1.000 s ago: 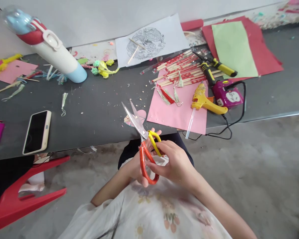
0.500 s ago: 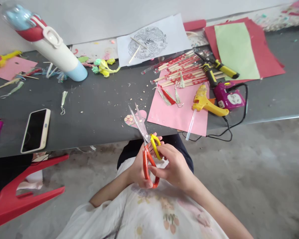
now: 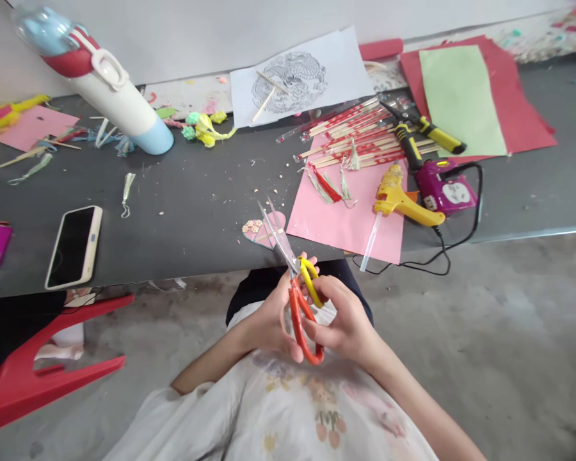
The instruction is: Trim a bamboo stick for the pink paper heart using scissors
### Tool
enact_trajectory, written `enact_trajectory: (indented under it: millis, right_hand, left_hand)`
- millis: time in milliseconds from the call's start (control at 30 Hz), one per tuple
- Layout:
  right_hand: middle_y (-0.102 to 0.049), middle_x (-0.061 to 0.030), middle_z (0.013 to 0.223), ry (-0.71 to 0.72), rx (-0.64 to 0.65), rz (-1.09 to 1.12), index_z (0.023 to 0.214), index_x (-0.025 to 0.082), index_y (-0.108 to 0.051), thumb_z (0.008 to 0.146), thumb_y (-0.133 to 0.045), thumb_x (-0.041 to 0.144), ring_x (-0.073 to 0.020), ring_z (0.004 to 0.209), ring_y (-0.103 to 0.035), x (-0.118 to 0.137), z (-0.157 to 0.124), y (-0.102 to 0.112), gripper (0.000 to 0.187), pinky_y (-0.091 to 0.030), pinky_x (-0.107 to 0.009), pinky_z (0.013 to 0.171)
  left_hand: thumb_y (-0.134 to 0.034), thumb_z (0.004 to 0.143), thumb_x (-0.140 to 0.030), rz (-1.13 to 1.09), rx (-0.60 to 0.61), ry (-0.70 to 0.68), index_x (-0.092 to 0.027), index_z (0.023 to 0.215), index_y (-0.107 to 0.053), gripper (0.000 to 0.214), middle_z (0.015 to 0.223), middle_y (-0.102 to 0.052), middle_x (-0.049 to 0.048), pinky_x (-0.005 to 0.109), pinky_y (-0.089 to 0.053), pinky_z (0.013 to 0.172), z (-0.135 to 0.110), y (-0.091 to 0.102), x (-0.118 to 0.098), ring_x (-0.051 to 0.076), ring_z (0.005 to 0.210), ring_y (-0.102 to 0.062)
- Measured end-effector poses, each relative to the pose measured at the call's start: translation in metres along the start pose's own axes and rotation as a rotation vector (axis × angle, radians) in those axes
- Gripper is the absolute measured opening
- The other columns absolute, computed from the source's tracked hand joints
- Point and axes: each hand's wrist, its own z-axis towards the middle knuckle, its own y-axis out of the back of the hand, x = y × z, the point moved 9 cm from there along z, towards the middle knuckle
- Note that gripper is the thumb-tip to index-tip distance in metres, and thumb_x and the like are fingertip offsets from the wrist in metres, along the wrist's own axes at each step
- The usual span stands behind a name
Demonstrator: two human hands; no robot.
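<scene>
Both hands meet over my lap, just below the front edge of the dark table (image 3: 192, 211). My left hand (image 3: 267, 319) and my right hand (image 3: 344, 322) are closed on a pair of scissors (image 3: 298, 283) with one orange and one yellow handle loop. The metal blades point up and left over the table edge and are nearly closed. Just beyond the blade tips lies a small pink heart-shaped paper piece (image 3: 263, 229).
On the table lie a pink sheet (image 3: 350, 218), a yellow glue gun (image 3: 397, 195) with its cord, red-white sticks (image 3: 360, 131), a dragon drawing (image 3: 297, 80), red and green paper (image 3: 465, 96), a white bottle (image 3: 110, 89) and a phone (image 3: 73, 246). A red stool (image 3: 38, 378) stands left.
The scissor blades have closed from wide apart to nearly together. Both hands and the scissors have shifted slightly right.
</scene>
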Motion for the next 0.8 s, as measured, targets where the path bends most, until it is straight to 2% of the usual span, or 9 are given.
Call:
enact_trajectory:
  millis: [100,200,300,367,467,533,700,800]
  right_hand:
    - [-0.054,-0.002,0.079,-0.013,0.028,-0.001,0.087,0.021,-0.051,0.072,-0.06,0.027,-0.0184,0.073,-0.05,-0.004,-0.005,0.005,0.019,-0.043,-0.032,0.067]
    - [-0.054,-0.0016,0.078,-0.043,0.035,-0.023,0.087,0.02,-0.05,0.071,-0.059,0.026,-0.0172,0.071,-0.05,-0.011,-0.01,0.011,0.019,-0.043,-0.031,0.065]
    - [-0.053,-0.0017,0.078,-0.049,0.063,-0.059,0.084,0.02,-0.049,0.071,-0.058,0.027,-0.0174,0.072,-0.049,-0.015,-0.013,0.016,0.017,-0.043,-0.031,0.066]
    - [-0.053,-0.0023,0.08,-0.044,0.091,-0.091,0.086,0.019,-0.049,0.071,-0.058,0.026,-0.0181,0.074,-0.049,-0.016,-0.013,0.018,0.019,-0.043,-0.032,0.068]
    - [-0.052,-0.0026,0.083,-0.033,0.124,-0.135,0.091,0.019,-0.049,0.071,-0.058,0.024,-0.0185,0.076,-0.048,-0.016,-0.015,0.019,0.022,-0.044,-0.033,0.069]
    - [-0.05,-0.0019,0.082,-0.022,0.129,-0.171,0.091,0.02,-0.047,0.07,-0.06,0.023,-0.0182,0.075,-0.047,-0.015,-0.017,0.019,0.024,-0.043,-0.032,0.068]
    - [-0.049,-0.0028,0.086,-0.004,0.132,-0.266,0.091,0.02,-0.041,0.065,-0.069,0.027,-0.0199,0.078,-0.045,-0.016,-0.02,0.016,0.039,-0.044,-0.035,0.071]
    - [-0.05,-0.0045,0.089,0.018,0.142,-0.294,0.095,0.02,-0.04,0.064,-0.072,0.03,-0.0211,0.081,-0.046,-0.016,-0.021,0.013,0.046,-0.045,-0.037,0.074]
  left_hand:
    - [-0.073,0.061,-0.068,0.063,-0.089,-0.07,-0.033,0.145,-0.028,0.101,0.149,-0.036,0.0124,0.049,-0.029,0.115,-0.003,0.018,-0.017,0.031,0.136,-0.039]
    - [-0.067,0.081,-0.047,0.317,-0.271,-0.216,-0.028,0.139,-0.038,0.068,0.131,-0.053,0.0112,0.041,-0.042,0.106,-0.006,0.042,-0.049,0.023,0.118,-0.055]
    - [-0.062,0.088,-0.03,0.616,-0.466,-0.305,-0.025,0.131,-0.047,0.046,0.118,-0.059,0.0081,0.033,-0.048,0.094,-0.01,0.058,-0.079,0.015,0.097,-0.061]
    - [-0.06,0.088,-0.024,0.826,-0.533,-0.365,-0.023,0.12,-0.055,0.032,0.108,-0.062,0.005,0.028,-0.049,0.088,-0.011,0.057,-0.095,0.012,0.087,-0.06]
    - [-0.058,0.089,-0.018,1.115,-0.526,-0.442,-0.02,0.101,-0.061,0.013,0.094,-0.064,0.002,0.024,-0.048,0.081,-0.008,0.044,-0.107,0.011,0.082,-0.059]
    - [-0.057,0.089,-0.016,1.23,-0.499,-0.475,-0.019,0.095,-0.061,0.008,0.089,-0.065,0.0017,0.024,-0.047,0.079,-0.006,0.036,-0.109,0.012,0.083,-0.059]
    - [-0.051,0.091,-0.013,1.269,-0.457,-0.467,-0.019,0.081,-0.061,0.015,0.069,-0.063,-0.0014,0.02,-0.044,0.065,-0.004,0.03,-0.105,0.01,0.066,-0.057]
    - [-0.049,0.091,-0.013,1.256,-0.453,-0.454,-0.019,0.077,-0.06,0.019,0.065,-0.061,-0.0017,0.02,-0.043,0.062,-0.004,0.029,-0.104,0.01,0.062,-0.056]
